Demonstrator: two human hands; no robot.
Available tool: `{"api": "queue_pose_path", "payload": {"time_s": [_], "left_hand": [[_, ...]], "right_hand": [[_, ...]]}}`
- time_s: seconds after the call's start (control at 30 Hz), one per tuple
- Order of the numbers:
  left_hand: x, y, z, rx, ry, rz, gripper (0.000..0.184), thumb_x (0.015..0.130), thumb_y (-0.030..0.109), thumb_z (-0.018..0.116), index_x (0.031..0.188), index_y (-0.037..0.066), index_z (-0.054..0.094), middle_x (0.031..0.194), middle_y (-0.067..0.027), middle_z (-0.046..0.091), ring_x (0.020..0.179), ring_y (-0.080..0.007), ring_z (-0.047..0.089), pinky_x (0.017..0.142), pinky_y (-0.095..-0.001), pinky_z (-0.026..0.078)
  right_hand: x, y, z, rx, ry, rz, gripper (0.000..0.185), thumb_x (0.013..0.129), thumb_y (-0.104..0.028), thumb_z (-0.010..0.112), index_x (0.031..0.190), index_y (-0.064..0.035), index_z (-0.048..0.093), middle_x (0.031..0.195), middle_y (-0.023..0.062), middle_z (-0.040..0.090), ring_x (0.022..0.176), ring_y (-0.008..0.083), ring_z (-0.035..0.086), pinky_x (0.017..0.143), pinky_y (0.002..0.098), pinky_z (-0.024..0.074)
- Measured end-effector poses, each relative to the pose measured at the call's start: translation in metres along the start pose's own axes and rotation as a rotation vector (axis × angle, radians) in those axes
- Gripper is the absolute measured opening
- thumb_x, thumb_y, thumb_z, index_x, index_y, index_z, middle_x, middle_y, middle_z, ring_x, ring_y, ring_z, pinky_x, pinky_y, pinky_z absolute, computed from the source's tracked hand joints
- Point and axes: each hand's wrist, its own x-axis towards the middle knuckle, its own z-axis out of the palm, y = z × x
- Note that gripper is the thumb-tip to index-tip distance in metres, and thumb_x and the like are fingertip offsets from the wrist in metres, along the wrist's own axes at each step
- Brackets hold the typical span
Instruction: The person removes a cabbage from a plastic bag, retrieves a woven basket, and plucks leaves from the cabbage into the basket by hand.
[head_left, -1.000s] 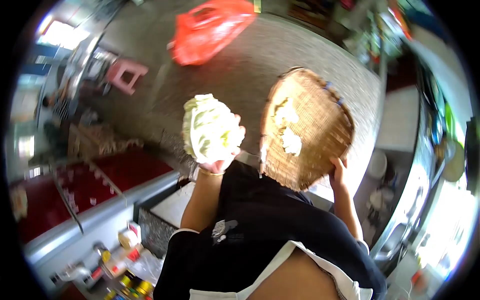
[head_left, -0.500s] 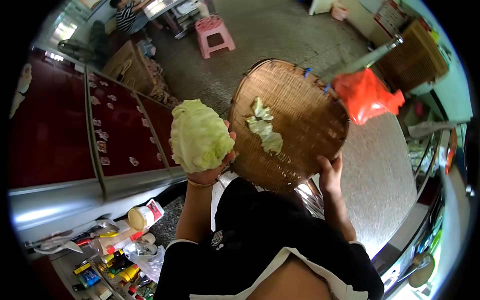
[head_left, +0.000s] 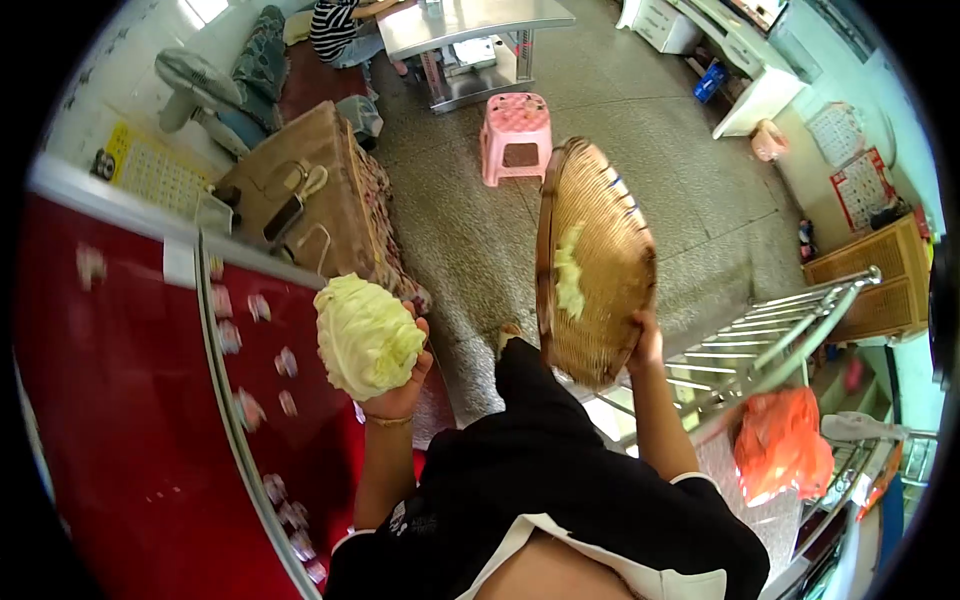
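My left hand point(head_left: 400, 395) is wrapped round a pale green head of cabbage point(head_left: 365, 336), holding it up at the left; most of the fingers are hidden behind it. In my right hand point(head_left: 646, 340) is a round woven bamboo tray point(head_left: 605, 300), gripped by its lower right rim. The tray is tilted steeply, its inner face turned to the right. Loose cabbage leaves point(head_left: 569, 273) lie against the inside of the tray.
A pink stool point(head_left: 517, 135) stands ahead, with a metal table point(head_left: 470, 28) and a seated person point(head_left: 345, 35) behind. Dark red cabinet doors point(head_left: 110, 400) line the left. On the right are a metal railing point(head_left: 740, 340) and an orange-red plastic bag point(head_left: 783, 445).
I have moved forward past the counter, nearer the stool. The tray has swung from facing me to a steep tilt, and the cabbage is held slightly lower in view.
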Motion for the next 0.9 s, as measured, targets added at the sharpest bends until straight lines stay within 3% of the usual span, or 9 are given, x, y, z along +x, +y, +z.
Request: {"api": "queue_pose_path", "payload": {"time_s": [0.07,0.1,0.3,0.4,0.47,0.53,0.67,0.77,0.9], "left_hand": [[0.059,0.027,0.005,0.173,-0.031,-0.027,0.069,0.083,0.049,0.06,0.141,0.018,0.036,0.147,-0.0118,0.03,0.132,-0.0339,0.032,0.097,-0.0485,0.04],[0.084,0.04,0.01,0.174,0.028,-0.021,0.069,0.083,0.049,0.06,0.14,0.019,0.036,0.146,-0.0121,0.031,0.132,-0.0348,0.033,0.097,-0.0491,0.04],[0.233,0.093,0.015,0.18,0.011,-0.029,0.071,0.083,0.051,0.059,0.141,0.018,0.035,0.144,-0.0127,0.035,0.129,-0.0364,0.037,0.094,-0.053,0.042],[0.303,0.115,-0.012,0.132,0.001,-0.072,0.076,0.082,0.054,0.058,0.142,0.015,0.032,0.142,-0.0157,0.037,0.126,-0.0376,0.04,0.092,-0.0532,0.044],[0.356,0.133,-0.034,0.137,0.097,-0.047,0.089,0.076,0.068,0.054,0.143,0.016,0.029,0.142,-0.0204,0.035,0.126,-0.0441,0.037,0.093,-0.0601,0.041],[0.433,0.161,-0.05,0.121,-0.005,-0.175,0.085,0.078,0.067,0.052,0.143,0.018,0.03,0.144,-0.0182,0.034,0.129,-0.042,0.036,0.097,-0.0615,0.037],[0.548,0.178,-0.054,0.375,0.275,-0.082,0.087,0.075,0.067,0.055,0.141,0.016,0.032,0.14,-0.0177,0.038,0.123,-0.0434,0.041,0.095,-0.0578,0.04],[0.645,0.185,-0.053,0.485,0.313,-0.148,0.085,0.074,0.069,0.053,0.141,0.021,0.034,0.141,-0.0106,0.04,0.125,-0.04,0.04,0.097,-0.0595,0.037],[0.751,0.16,-0.059,0.513,0.296,-0.119,0.087,0.073,0.07,0.054,0.141,0.021,0.033,0.141,-0.0123,0.039,0.127,-0.0372,0.038,0.102,-0.0584,0.03]], "right_hand": [[0.064,-0.016,0.022,-0.069,-0.039,-0.184,0.053,0.077,-0.003,0.049,0.13,-0.0029,0.041,0.115,0.0122,0.055,0.106,0.0262,0.054,0.093,0.039,0.0455],[0.08,-0.033,0.054,-0.123,0.037,-0.287,0.039,0.08,-0.007,0.051,0.118,0.0014,0.047,0.109,0.0132,0.056,0.098,0.0262,0.055,0.087,0.0393,0.0462],[0.187,-0.112,0.139,-0.224,0.197,-0.474,0.043,0.081,-0.002,0.051,0.123,-0.0034,0.044,0.113,0.0106,0.057,0.094,0.0241,0.06,0.075,0.0344,0.053],[0.242,-0.129,0.156,-0.189,0.264,-0.471,0.047,0.079,-0.001,0.053,0.124,-0.0088,0.042,0.112,0.0085,0.056,0.096,0.0227,0.059,0.075,0.0344,0.0529],[0.286,-0.135,0.159,-0.198,0.307,-0.474,0.047,0.079,-0.001,0.053,0.124,-0.0091,0.043,0.112,0.0082,0.056,0.096,0.0228,0.059,0.074,0.0348,0.053],[0.33,-0.141,0.186,-0.203,0.354,-0.482,0.047,0.079,-0.002,0.054,0.124,-0.0093,0.043,0.112,0.008,0.056,0.096,0.0229,0.059,0.074,0.0352,0.053],[0.379,-0.158,0.217,-0.173,0.471,-0.484,0.038,0.082,-0.004,0.052,0.12,-0.0055,0.046,0.111,0.0098,0.058,0.095,0.0259,0.06,0.077,0.0381,0.0534],[0.426,-0.181,0.24,-0.068,0.536,-0.476,0.038,0.083,-0.005,0.052,0.12,-0.0063,0.046,0.112,0.0098,0.058,0.096,0.0264,0.06,0.078,0.0391,0.0539],[0.523,-0.225,0.231,-0.02,0.553,-0.448,0.045,0.08,-0.002,0.052,0.124,-0.0104,0.045,0.114,0.0065,0.056,0.097,0.023,0.06,0.075,0.0372,0.0546]]}}
